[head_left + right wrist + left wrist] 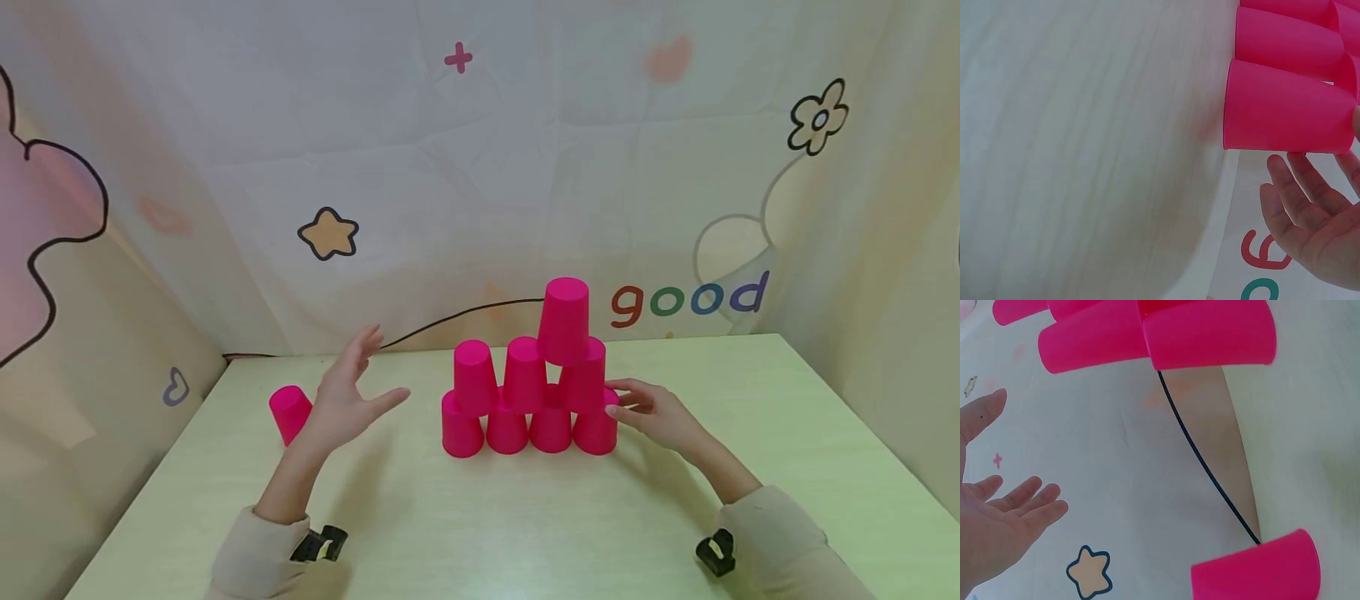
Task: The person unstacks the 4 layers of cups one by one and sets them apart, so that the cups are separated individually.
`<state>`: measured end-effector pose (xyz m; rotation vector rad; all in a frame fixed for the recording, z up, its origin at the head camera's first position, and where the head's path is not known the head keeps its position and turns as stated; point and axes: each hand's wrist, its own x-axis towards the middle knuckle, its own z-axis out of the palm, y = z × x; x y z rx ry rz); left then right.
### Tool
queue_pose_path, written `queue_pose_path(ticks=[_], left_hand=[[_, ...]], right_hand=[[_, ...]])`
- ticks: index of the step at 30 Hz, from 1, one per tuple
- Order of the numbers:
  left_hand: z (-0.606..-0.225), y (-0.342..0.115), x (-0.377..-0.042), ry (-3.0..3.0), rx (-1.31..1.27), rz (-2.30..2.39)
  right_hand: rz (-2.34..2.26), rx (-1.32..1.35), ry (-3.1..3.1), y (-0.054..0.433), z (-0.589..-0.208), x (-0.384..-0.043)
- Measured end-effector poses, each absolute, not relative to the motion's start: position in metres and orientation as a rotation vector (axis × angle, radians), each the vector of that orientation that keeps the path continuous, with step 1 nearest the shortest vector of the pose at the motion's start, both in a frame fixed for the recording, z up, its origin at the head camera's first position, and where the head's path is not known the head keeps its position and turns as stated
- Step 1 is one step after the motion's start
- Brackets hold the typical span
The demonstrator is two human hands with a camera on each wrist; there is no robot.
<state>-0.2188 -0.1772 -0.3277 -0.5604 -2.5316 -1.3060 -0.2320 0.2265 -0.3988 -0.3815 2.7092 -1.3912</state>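
Note:
Pink cups stand upside down in a stack: several in the bottom row [507, 432], three in the second row [474, 379], and one top cup [566, 321] toward the right. My right hand [660, 417] is at the stack's right end, fingertips by the rightmost bottom cup [1288, 109]; whether they touch it cannot be told. Its thumb is partly cut off in the right wrist view. My left hand [345, 404] is raised and spread, holding nothing, left of the stack. Partly behind it stands a lone pink cup [289, 410], also in the left wrist view.
A pale table [480, 525] carries the cups. Behind it hangs a printed cloth backdrop [480, 192] with a star, a flower and the word "good". Cloth also hangs at both sides.

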Motion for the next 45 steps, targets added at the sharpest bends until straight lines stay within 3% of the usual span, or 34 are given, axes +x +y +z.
queue_pose_path(ticks=[26,45], left_hand=[[-0.309,-0.107,-0.222,-2.39,-0.793,-1.428],[-0.316,-0.061,-0.233,-2.357,-0.857,-1.475]], right_hand=[[-1.372,-0.349,2.733,0.227,-0.398,-0.23],[-1.412,-0.366,2.701,0.226,-0.398,-0.231]])
